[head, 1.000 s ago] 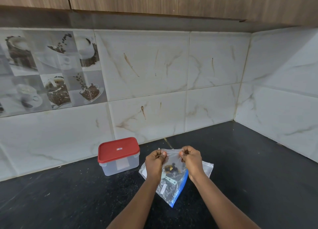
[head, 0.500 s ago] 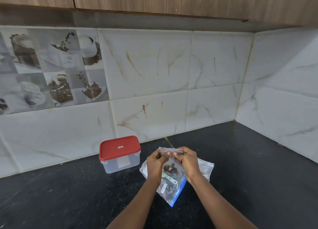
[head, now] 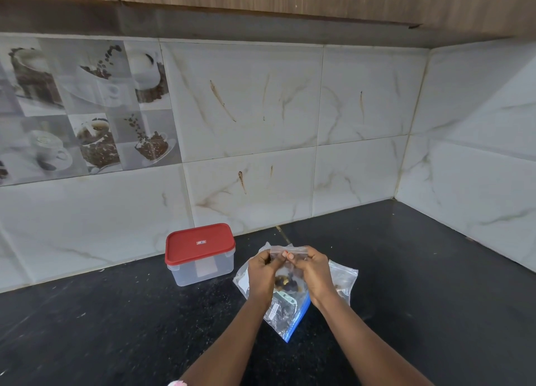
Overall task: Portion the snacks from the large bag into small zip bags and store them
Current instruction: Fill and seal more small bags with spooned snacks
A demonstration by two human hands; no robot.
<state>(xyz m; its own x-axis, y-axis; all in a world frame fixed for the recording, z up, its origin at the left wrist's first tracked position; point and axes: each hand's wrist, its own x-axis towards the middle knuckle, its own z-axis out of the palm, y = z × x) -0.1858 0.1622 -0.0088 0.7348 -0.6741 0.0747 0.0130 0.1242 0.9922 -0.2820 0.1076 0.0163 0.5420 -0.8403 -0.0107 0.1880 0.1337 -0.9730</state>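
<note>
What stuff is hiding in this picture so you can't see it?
All in the head view:
Seal of the small zip bag: the left hand and right hand pinch over it, so I cannot tell if it is zipped.
Snacks inside: too small and blurred to name.
Label on the large bag: print too tiny to read.
Red-lidded container: its lid and cloudy walls hide what is inside.

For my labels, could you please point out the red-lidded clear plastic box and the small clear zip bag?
Red-lidded clear plastic box (head: 200,242): head view, centre of lid.
Small clear zip bag (head: 293,250): head view, top sealing strip.
</note>
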